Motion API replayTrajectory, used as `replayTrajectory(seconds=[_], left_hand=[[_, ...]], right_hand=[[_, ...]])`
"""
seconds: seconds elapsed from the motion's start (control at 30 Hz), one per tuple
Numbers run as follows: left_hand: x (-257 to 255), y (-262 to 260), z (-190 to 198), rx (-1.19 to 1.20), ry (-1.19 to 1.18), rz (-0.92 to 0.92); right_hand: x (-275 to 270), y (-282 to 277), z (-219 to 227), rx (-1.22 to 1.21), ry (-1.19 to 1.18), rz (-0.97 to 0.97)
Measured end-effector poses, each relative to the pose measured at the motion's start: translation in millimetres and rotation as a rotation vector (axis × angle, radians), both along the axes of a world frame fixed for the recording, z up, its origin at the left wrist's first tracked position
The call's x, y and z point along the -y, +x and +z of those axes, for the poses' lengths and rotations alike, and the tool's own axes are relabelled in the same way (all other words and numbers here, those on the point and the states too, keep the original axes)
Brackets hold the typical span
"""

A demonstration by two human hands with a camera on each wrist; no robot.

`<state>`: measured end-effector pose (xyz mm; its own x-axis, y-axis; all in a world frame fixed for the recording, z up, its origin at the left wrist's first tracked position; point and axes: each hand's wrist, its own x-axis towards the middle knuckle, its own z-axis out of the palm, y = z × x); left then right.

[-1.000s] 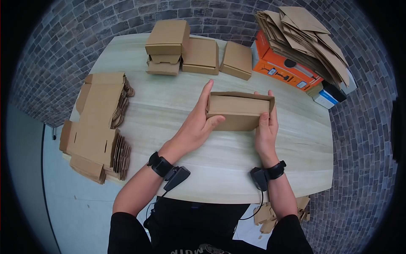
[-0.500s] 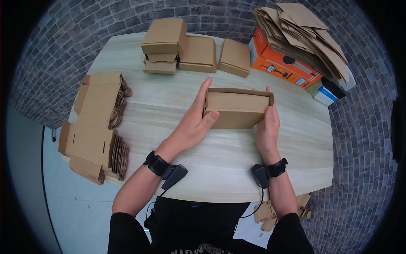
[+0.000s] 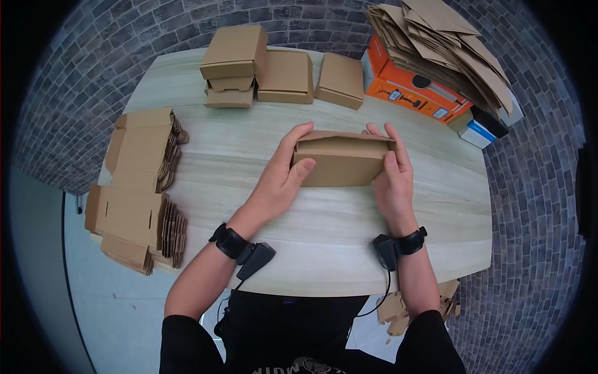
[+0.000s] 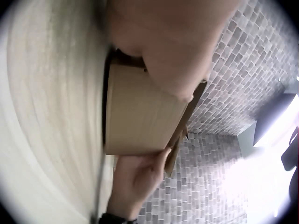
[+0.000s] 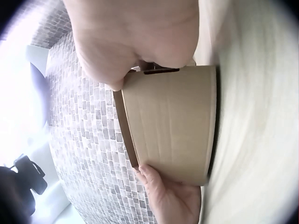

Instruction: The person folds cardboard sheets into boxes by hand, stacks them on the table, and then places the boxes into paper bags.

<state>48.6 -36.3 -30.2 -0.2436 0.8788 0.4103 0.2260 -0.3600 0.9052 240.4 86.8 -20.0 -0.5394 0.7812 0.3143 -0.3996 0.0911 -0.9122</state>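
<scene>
A brown cardboard box (image 3: 341, 168) stands between the two hands over the middle of the table, its lid (image 3: 346, 141) tilted with a gap along the near edge. Gripping its left end is my left hand (image 3: 274, 184), thumb on the near face. My right hand (image 3: 395, 187) holds the right end, thumb at the upper corner and fingers behind. In the left wrist view the box's side panel (image 4: 138, 112) spans between both hands. The right wrist view shows the panel (image 5: 170, 123) with a dark slot by the right hand (image 5: 135, 37).
Flat cardboard blanks (image 3: 134, 215) lie stacked on the table's left side. Closed boxes (image 3: 285, 75) stand along the back edge. An orange box (image 3: 414, 90) at the back right bears more flat cardboard (image 3: 445, 47). Cardboard pieces (image 3: 398, 311) lie on the floor at right.
Both hands and the box have shifted slightly left. The lid has come down over the inner panel, which showed before. The head view has shifted a little too.
</scene>
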Motion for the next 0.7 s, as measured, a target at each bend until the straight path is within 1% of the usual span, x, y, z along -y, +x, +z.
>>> replayTrajectory(seconds=[0.03,0.1,0.13,0.17,0.2,0.23,0.27,0.33,0.37,0.43,0.53,0.57,0.6,0.63,0.7], left_hand=[[0,-3,-1,0.0,0.0,0.0],[-1,-7,-2,0.027,-0.074,-0.034],[-1,-7,-2,0.027,-0.074,-0.034],[-1,-7,-2,0.076,-0.059,-0.047],[-1,-7,-2,0.125,-0.044,-0.061],[-2,-7,-3,0.125,-0.043,-0.06],[-2,-8,-4,0.153,-0.038,-0.072],[-4,-8,-6,0.18,-0.032,-0.083],[-4,-7,-7,0.179,-0.033,-0.058],[-4,-6,-5,0.178,-0.034,-0.033],[-3,-4,-3,0.143,-0.088,-0.046],[-3,-6,-5,0.061,-0.081,-0.028],[-4,-6,-6,-0.021,-0.073,-0.009],[-3,-4,-2,-0.023,-0.07,-0.013],[2,1,9,-0.139,-0.084,0.022]], right_hand=[[-2,1,-3,-0.018,-0.019,0.024],[-7,2,-7,-0.005,0.004,0.047],[-9,3,-9,0.008,0.026,0.069],[-10,4,-11,0.009,0.026,0.068],[-11,5,-12,-0.05,-0.058,0.106],[-12,5,-13,-0.11,-0.142,0.144],[-12,5,-12,-0.11,-0.141,0.145],[-11,5,-8,-0.054,-0.063,0.12],[-9,5,-5,-0.054,-0.062,0.12],[-3,2,1,0.121,0.021,-0.016],[2,1,4,0.116,0.014,-0.041],[1,3,3,0.114,0.016,-0.047],[-1,4,0,0.155,0.074,-0.062],[-3,5,-1,0.195,0.132,-0.078],[1,5,4,0.194,0.143,-0.091]])
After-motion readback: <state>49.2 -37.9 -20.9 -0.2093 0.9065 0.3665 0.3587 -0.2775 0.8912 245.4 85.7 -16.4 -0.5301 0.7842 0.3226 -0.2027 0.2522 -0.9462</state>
